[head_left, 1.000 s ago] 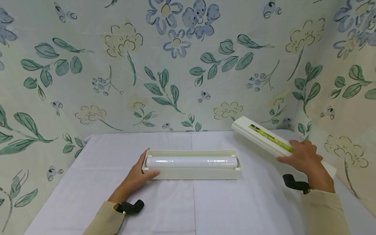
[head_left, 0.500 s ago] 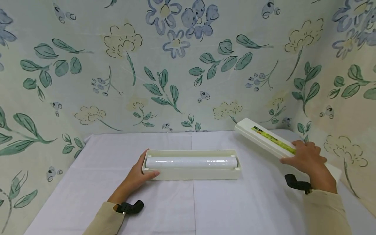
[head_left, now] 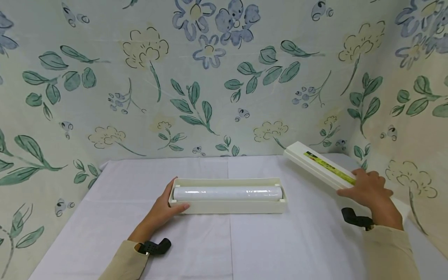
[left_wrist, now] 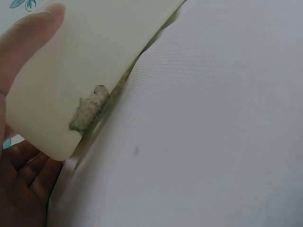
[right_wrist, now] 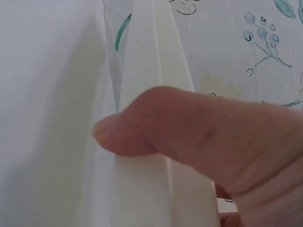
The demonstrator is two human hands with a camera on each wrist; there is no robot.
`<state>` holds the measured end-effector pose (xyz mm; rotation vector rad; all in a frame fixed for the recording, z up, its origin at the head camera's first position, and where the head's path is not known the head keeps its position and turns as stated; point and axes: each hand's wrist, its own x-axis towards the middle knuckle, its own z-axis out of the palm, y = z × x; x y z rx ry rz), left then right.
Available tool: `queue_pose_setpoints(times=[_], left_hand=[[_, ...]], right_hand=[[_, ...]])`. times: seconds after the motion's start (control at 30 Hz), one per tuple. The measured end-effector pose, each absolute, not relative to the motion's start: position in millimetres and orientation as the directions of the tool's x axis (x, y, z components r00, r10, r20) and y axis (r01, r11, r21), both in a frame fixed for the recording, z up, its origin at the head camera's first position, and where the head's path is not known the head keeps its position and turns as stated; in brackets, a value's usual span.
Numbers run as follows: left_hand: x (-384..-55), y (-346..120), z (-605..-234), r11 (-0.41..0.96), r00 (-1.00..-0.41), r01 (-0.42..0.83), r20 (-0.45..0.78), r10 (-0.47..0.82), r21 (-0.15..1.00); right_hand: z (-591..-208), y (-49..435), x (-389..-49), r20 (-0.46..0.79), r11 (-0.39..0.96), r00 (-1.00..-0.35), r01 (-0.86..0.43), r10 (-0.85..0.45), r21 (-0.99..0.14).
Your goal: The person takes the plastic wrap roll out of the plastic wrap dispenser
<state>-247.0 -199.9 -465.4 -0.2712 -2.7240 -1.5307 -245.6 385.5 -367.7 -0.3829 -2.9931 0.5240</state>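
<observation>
An open cream box (head_left: 231, 208) sits level on the table, long side facing me. Inside lies a shiny roll of cling film (head_left: 227, 193). My left hand (head_left: 167, 210) grips the box's left end, thumb on the front wall and fingers round the far side; the left wrist view shows the thumb (left_wrist: 35, 35) on the smooth wall. To the right, my right hand (head_left: 371, 190) holds the long white lid (head_left: 310, 166) raised and tilted, with a yellow-green label (head_left: 330, 168) on top. In the right wrist view the thumb (right_wrist: 142, 123) lies across the lid.
A white cloth (head_left: 196, 241) covers the table, with a crease down its middle. Floral fabric (head_left: 210, 97) hangs behind the table and along both sides. A rough greyish patch (left_wrist: 90, 111) shows low on the box wall.
My right hand has moved slightly right and a little downward with the lid. The left hand, box and roll have stayed in place.
</observation>
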Motion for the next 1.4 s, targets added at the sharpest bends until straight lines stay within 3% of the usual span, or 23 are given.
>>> queue_pose_setpoints(times=[0.7, 1.4], left_hand=[[-244, -199, -461, 0.504, -0.983, 0.162, 0.095, 0.156, 0.849], [-245, -199, -462, 0.513, -0.984, 0.162, 0.098, 0.151, 0.843]], right_hand=[[-385, 397, -252, -0.041, 0.893, -0.944, 0.322, 0.326, -0.315], [-397, 402, -255, -0.089, 0.890, -0.949, 0.315, 0.303, -0.329]])
